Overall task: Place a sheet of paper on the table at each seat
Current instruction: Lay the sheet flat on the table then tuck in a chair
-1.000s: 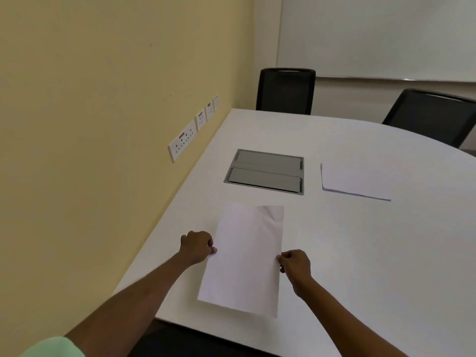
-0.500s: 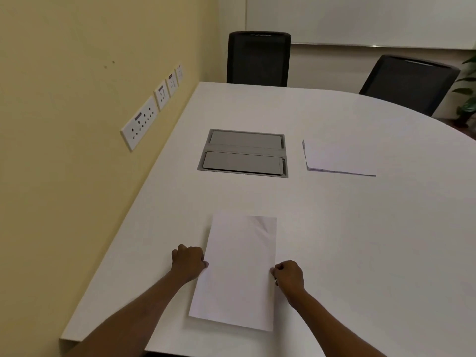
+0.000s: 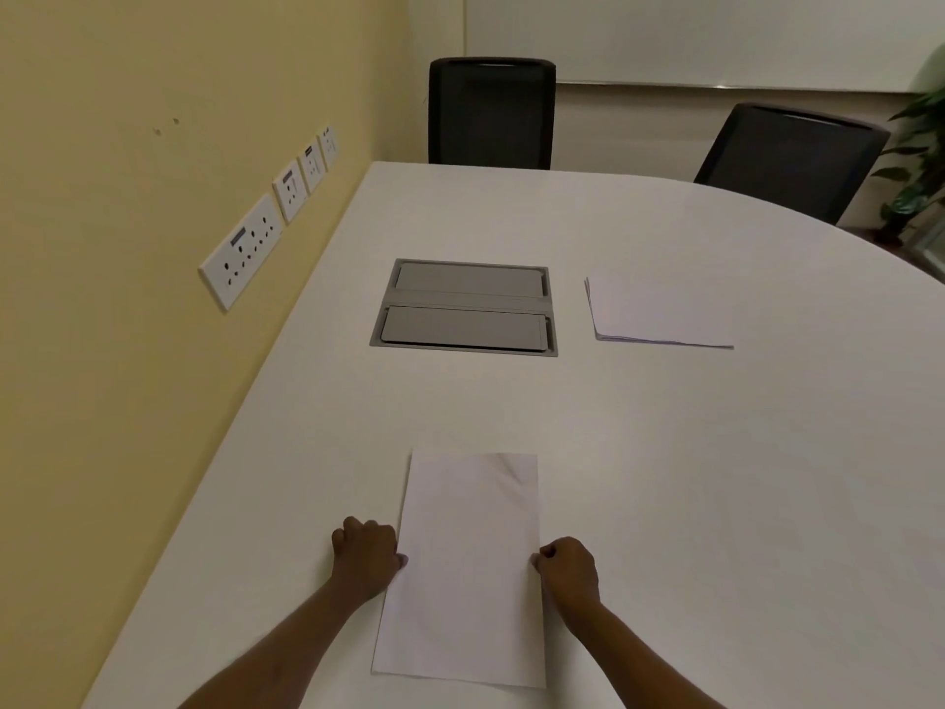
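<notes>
While the sheet of paper (image 3: 468, 570) is lying flat near the table's (image 3: 665, 452) front edge, you're pinching its left edge with your left hand (image 3: 367, 555) and its right edge with your right hand (image 3: 567, 568), the paper stack (image 3: 657, 314) sitting beside the grey cable hatch (image 3: 465, 309).

A: What colour is the table (image 3: 665, 452)?
B: Plain off-white. The sheet of paper (image 3: 468, 570) on it is white with a faint lilac cast, as is the stack of paper (image 3: 654, 312).
A: And the hatch set into the top?
B: The cable hatch (image 3: 465, 307) is flat grey, 2 panels.
A: The walls?
B: The side wall (image 3: 128, 145) is pale yellow, with white sockets (image 3: 243, 250) dotted with dark holes. The 2 chairs (image 3: 491, 112) are black, the plant (image 3: 920, 161) green, the whiteboard (image 3: 690, 35) white.
</notes>
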